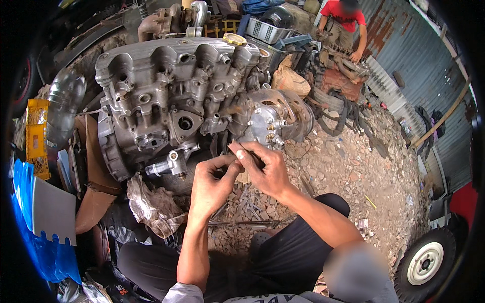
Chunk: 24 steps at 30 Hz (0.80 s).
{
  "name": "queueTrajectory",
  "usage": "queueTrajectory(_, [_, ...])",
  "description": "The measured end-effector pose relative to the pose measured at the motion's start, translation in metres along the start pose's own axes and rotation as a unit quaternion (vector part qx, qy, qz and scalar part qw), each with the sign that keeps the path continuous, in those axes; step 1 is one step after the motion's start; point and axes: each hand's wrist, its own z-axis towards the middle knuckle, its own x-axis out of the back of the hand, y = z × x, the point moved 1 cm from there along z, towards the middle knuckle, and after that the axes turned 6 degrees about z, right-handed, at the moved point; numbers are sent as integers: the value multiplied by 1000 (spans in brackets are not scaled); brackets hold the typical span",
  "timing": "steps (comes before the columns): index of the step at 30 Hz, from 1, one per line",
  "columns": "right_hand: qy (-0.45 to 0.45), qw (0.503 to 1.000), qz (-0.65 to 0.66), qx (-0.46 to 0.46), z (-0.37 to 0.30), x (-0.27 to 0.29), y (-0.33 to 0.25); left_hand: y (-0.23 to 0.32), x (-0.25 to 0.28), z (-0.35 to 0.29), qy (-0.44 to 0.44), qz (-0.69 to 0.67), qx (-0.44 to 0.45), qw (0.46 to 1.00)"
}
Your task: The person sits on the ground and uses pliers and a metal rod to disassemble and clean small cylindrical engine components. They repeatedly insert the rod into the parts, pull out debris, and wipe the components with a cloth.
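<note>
My left hand (214, 182) and my right hand (265, 169) meet in front of a large grey metal engine (151, 96), fingertips pinched close together. A small dark thing seems to lie between them, mostly hidden by the fingers. At the right fingertips shows a small brownish edge, too small to name. Just beyond my hands is a round silver pump-like housing (262, 123) with brass fittings, joined to the engine's right side. A short silver pipe fitting (169, 162) sticks out low on the engine, left of my hands.
A crumpled dirty cloth (151, 207) and a cardboard box (98, 197) lie at the left, near blue plastic (45, 242). Rubble ground (353, 177) spreads to the right, with a wheel (424, 262) nearby. Farther off, a person in a red shirt (345, 17) bends over metal parts.
</note>
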Motion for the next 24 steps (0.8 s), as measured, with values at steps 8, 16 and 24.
queueTrajectory(8, [-14, 999, -42, 21, 2, 2, 3, -3, 2, 2, 20, -14, -29, 999])
queueTrajectory(16, [-3, 999, -25, 41, 0, -1, 8, 5, 5, -1, 0, -15, 8, 1000])
queueTrajectory(24, [5, 1000, -2, 18, -1, -3, 10, 0, 2, 1, 5, -31, -6, 999])
